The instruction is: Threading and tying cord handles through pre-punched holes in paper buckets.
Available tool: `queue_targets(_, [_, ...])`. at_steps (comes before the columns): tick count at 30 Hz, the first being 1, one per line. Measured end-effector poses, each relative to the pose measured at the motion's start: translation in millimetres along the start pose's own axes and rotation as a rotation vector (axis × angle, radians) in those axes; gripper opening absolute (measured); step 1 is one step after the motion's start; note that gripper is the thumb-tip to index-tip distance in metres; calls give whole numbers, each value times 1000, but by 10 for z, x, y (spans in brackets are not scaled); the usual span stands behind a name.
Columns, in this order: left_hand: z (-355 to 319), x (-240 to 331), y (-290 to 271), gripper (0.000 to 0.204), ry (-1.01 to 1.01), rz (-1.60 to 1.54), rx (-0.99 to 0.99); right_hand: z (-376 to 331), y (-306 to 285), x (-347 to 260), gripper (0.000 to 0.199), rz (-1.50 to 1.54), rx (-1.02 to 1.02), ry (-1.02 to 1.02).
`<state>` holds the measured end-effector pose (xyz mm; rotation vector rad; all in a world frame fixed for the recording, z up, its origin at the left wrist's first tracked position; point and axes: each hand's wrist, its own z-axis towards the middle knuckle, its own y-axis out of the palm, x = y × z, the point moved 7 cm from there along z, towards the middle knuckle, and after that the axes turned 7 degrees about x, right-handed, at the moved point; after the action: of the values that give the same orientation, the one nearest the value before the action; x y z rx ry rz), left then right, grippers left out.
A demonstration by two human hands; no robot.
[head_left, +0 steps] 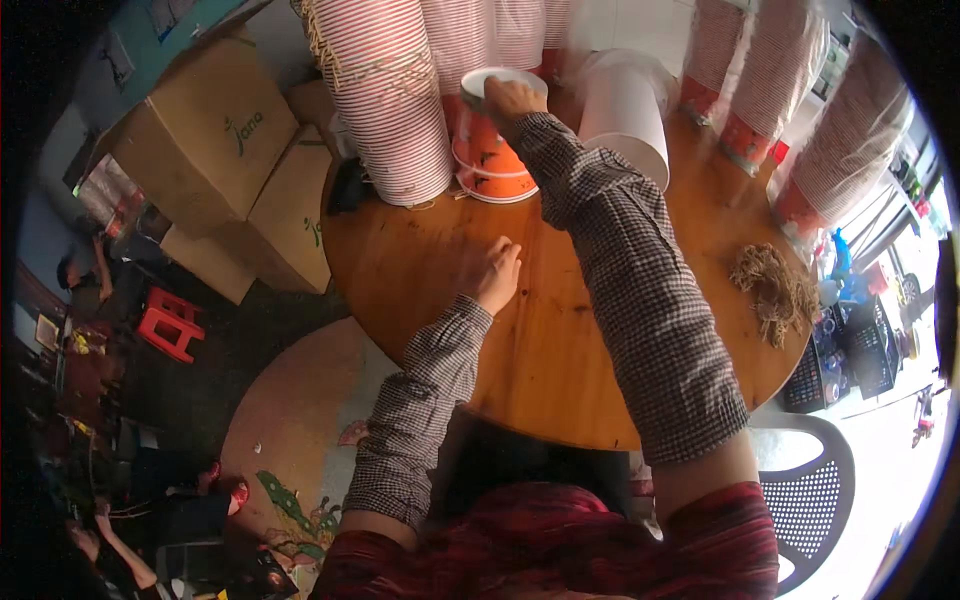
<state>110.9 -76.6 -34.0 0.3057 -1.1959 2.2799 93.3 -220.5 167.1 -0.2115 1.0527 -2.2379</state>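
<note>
My right hand [517, 98] reaches to the far side of the round wooden table [560, 350]. Its fingers grip the upper rim of an orange paper bucket [478, 130] with a white inside. That bucket stands upright, and another orange rim shows below it, so at least two look nested. My left hand [497, 277] is low over the middle of the table, its fingers loosely bent and slightly blurred, with nothing visible in them. A white paper bucket stack [620, 110], in a clear bag, lies tilted right of my right hand.
A tall stack of nested buckets [385, 110] stands left of my right hand. More bagged stacks [770, 90] line the far right. A bundle of twine [775, 290] lies at the table's right. Cardboard boxes [200, 130], a red stool [170, 322] and a grey chair [810, 490] surround it.
</note>
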Motion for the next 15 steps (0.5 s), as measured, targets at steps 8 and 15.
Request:
queue_targets(8, [-123,349,81,27,105,-43,-8,-468,-100,-474,22,117,-168,-198])
queue_targets(15, [-198,289,13,57,-9,281,233,-821,-481,-811,19,121,-160,-295])
